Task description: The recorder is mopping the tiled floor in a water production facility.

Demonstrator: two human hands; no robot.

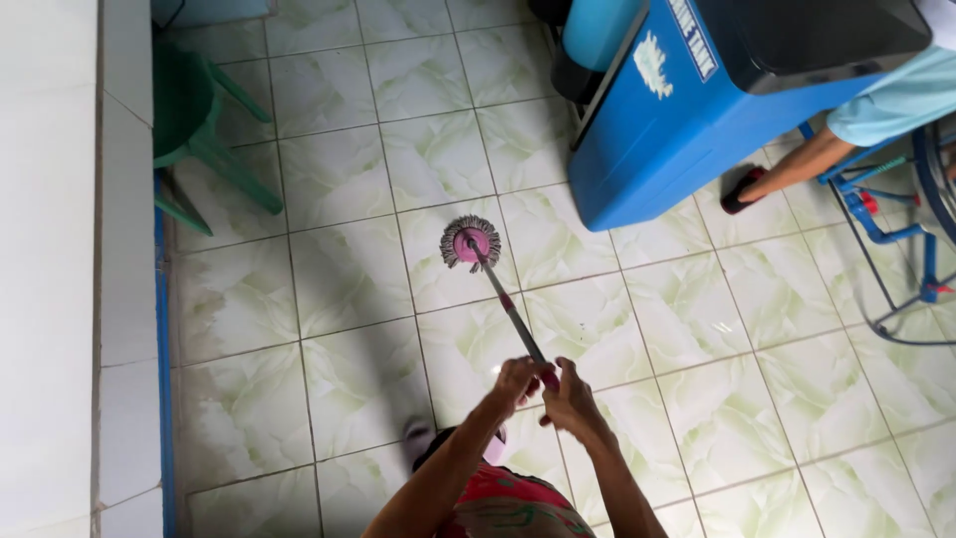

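A: Right, start nearest — what are the hands doing?

B: Both are wrapped around the top of a mop handle [510,317]. The left hand [515,384] and the right hand [572,399] sit side by side, touching or nearly so, fingers curled tight on the pole. Below them shows a red patterned garment [508,503] and, just beside it on the floor, a pale slipper [418,438].

A: And the pole itself?

B: It slants up and to the left from the grip, grey with a reddish band partway along. It ends at the mop head [470,242], a round pink disc ringed with grey strands, pressed flat on the tiled floor [339,369]. The tiles are pale green and marbled.

A: What lies beyond that?

B: To the right of the mop head stands a big blue box-shaped machine [677,139], near but apart from it. A second person sits farther right: a bare leg [797,164] in a dark sandal [742,189], beside a blue metal frame [896,219]. Far left, a green plastic chair [199,130] stands against a white tiled wall [60,249].
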